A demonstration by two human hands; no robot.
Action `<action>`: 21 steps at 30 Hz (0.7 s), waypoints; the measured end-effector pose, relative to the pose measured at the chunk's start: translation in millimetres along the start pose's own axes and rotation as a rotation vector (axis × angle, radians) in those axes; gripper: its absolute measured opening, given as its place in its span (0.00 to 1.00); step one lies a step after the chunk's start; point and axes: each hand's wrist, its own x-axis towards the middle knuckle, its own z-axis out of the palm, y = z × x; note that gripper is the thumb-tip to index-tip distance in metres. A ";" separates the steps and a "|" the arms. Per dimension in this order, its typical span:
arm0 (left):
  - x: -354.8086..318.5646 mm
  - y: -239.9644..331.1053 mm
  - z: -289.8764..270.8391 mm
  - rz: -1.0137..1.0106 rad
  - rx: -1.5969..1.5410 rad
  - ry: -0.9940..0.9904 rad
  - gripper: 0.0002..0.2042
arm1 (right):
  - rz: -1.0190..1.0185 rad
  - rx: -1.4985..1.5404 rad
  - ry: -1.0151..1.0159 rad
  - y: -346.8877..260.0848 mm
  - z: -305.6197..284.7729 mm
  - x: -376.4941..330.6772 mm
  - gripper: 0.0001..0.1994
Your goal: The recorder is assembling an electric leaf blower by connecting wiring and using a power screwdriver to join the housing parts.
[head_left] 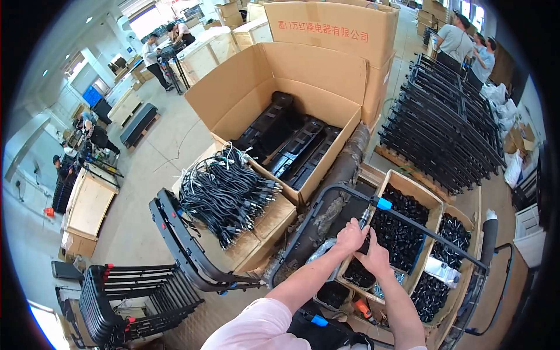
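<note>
Both my hands are raised over the parts bins, close together at a black tubular metal frame (417, 224) with bright blue pieces on it. A dark power screwdriver (364, 218) with a grey metal front is between them. Its tip points at the frame bar beside a blue piece (384, 203). My right hand (378, 256) is closed around the screwdriver's black handle. My left hand (352, 235) is closed at its front part, just behind the metal nose. Whether the tip touches the frame, I cannot tell.
Bins of small black parts (402, 201) lie beneath the frame; an orange-and-black tool (364, 309) lies nearer. Left are bundled black cables (224, 189) and an open carton (233, 108) of black housings. Stacked frames (446, 125) stand right, more frames (140, 297) lower left. Other people work farther off.
</note>
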 end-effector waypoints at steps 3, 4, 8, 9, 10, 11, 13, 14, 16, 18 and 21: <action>3.6 1.6 -0.8 -0.010 -0.009 -0.006 0.29 | -0.029 -0.016 0.035 -2.0 0.3 -0.1 0.41; 2.8 7.6 -0.2 -0.019 -0.008 -0.029 0.30 | -0.058 -0.042 0.049 2.4 0.2 -1.8 0.35; 2.6 1.1 -7.1 -0.034 -0.032 -0.042 0.32 | -0.046 0.073 0.073 -9.6 5.3 -2.0 0.28; 2.0 -0.7 -7.5 -0.037 -0.039 -0.050 0.32 | -0.046 0.076 0.078 -10.3 6.4 -3.5 0.28; 1.6 -2.0 -8.8 -0.041 -0.045 -0.056 0.33 | -0.061 0.061 0.083 -10.3 7.1 -4.0 0.28; 0.9 -2.3 -9.5 -0.045 -0.057 -0.056 0.34 | -0.077 0.047 0.088 -9.9 7.3 -5.1 0.29; -1.2 -1.8 -11.6 -0.080 -0.089 -0.075 0.35 | -0.043 0.019 0.055 -8.8 8.7 -7.6 0.29; -2.8 -0.2 -12.5 -0.091 -0.093 -0.089 0.35 | -0.031 0.010 0.051 -7.6 9.3 -8.9 0.29; -5.9 2.3 -12.6 -0.074 -0.087 -0.079 0.35 | -0.017 0.002 0.053 -6.0 10.7 -10.8 0.29; -8.7 1.6 -13.0 -0.060 -0.079 -0.057 0.34 | -0.037 0.011 0.065 -5.2 12.4 -12.8 0.29; -8.6 -4.5 -11.0 -0.032 -0.064 -0.032 0.34 | -0.042 0.011 0.069 -7.3 14.1 -14.2 0.29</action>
